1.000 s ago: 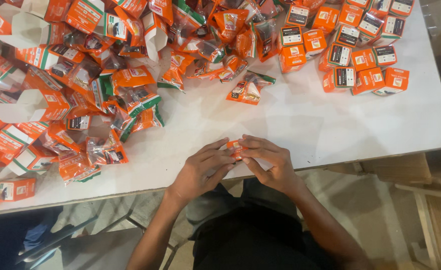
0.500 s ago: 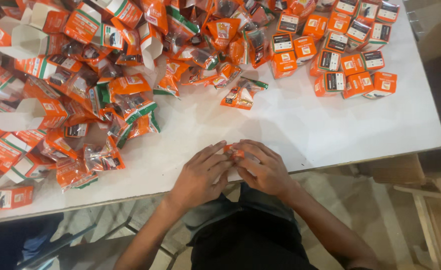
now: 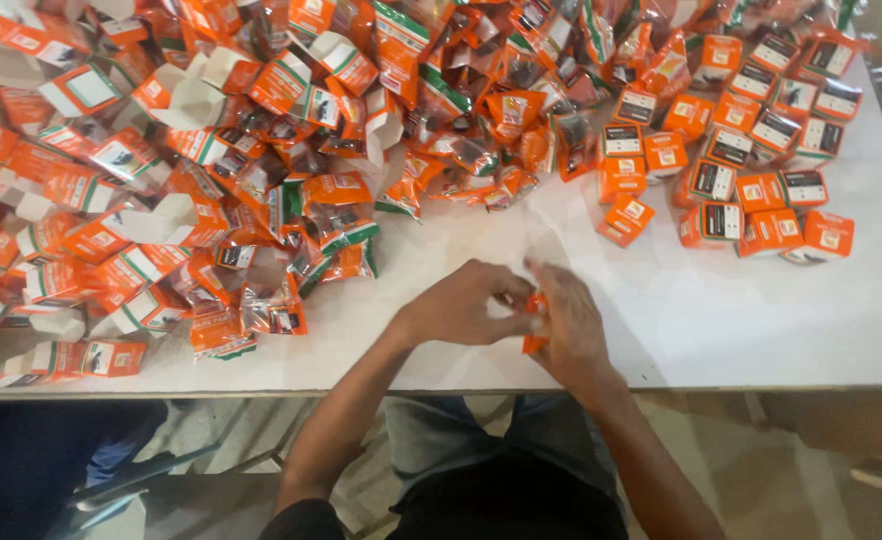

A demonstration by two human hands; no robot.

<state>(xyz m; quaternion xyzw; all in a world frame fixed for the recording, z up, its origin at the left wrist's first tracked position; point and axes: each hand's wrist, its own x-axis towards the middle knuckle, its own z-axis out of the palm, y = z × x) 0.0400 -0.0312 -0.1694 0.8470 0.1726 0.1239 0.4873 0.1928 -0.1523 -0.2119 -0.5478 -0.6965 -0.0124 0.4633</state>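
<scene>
While it sits pinched between both hands above the white table's [image 3: 721,330] near edge, the small orange carton [image 3: 535,322] shows only creased cardboard corners. The left hand [image 3: 458,307] and right hand [image 3: 567,322] clamp it together. Glossy crinkled pouches [image 3: 261,310] and squared boxes [image 3: 751,190] lie beyond.

On the table [image 3: 761,330], the small box [image 3: 534,320] sits between both hands, loose packets [image 3: 261,200] at ten o'clock, closed boxes [image 3: 751,180] at two.
</scene>
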